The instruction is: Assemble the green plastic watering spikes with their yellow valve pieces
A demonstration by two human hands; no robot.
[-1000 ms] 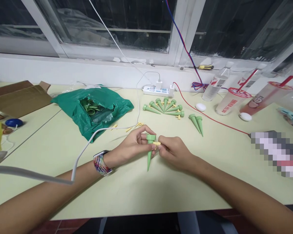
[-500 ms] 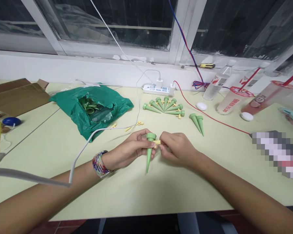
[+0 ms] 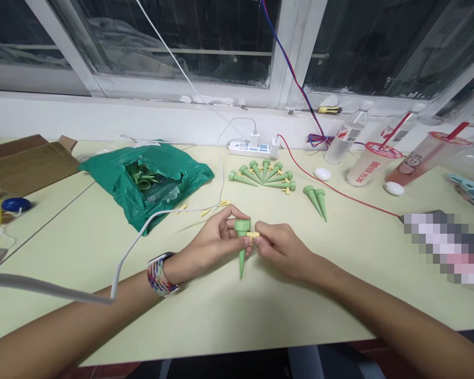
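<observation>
My left hand is closed around a green plant watering spike, held point down above the table. My right hand pinches the outer end of a small yellow valve, whose other end meets the spike's side just under its cap. Whether the valve is fully seated cannot be made out. Beyond my hands, several green spikes with yellow valves lie fanned out, tips together. Two green spikes lie to their right, with no valve visible on them. Loose yellow valves lie behind my left hand.
A torn green plastic bag with green parts inside sits at the left, near a cardboard box. A white cable arches over my left forearm. A power strip, bottle and drink cups stand at the back.
My left index finger has shifted toward the spike's cap. Both hands still hold the spike and valve in nearly the same place, and the camera view has shifted slightly.
</observation>
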